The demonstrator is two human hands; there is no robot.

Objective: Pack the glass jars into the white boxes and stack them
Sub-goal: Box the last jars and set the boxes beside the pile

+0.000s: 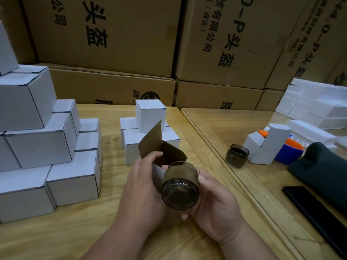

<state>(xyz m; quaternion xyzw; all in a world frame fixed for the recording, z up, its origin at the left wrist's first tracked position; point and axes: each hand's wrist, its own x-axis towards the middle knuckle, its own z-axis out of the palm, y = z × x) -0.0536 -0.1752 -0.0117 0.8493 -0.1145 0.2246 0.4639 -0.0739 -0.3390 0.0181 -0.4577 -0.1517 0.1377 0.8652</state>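
Dozens of closed white cardboard boxes (47,143) rise in steps along the left edge of the pale wooden table (62,235), and a smaller pile (150,128) sits nearer its far edge, probably to keep finished work clear of the packing spot. Near the front edge the left hand (139,192) grips an open box with brown flaps (159,147), mouth turned right, while the right hand (216,209) cups the smoky glass jar (180,186), seemingly entering base-last; the box's body is mostly hidden behind hand and jar

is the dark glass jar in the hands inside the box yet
Partly: dark glass jar has its mouth entering the open white box; its base still sticks out.
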